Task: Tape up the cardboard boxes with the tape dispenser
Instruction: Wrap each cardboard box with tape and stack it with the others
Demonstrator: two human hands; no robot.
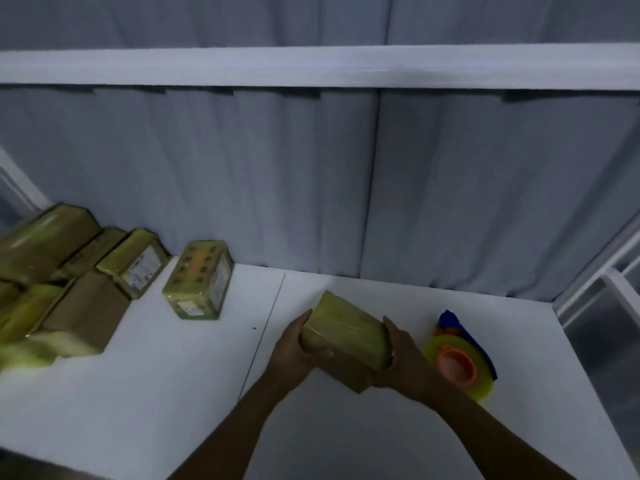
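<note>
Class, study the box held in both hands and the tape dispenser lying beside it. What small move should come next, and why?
Probably turn the box so its lower side faces up. The left hand and right hand both grip it; its top looks glossy with tape, the lower side seems bare brown. The tape dispenser lies untouched on the table, to the right.

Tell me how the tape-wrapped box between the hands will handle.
The box is probably slippery: glossy tape covers its faces. It seems stiff, since its edges look straight between the left hand and right hand. With flat sides, it should slide rather than roll.
</note>
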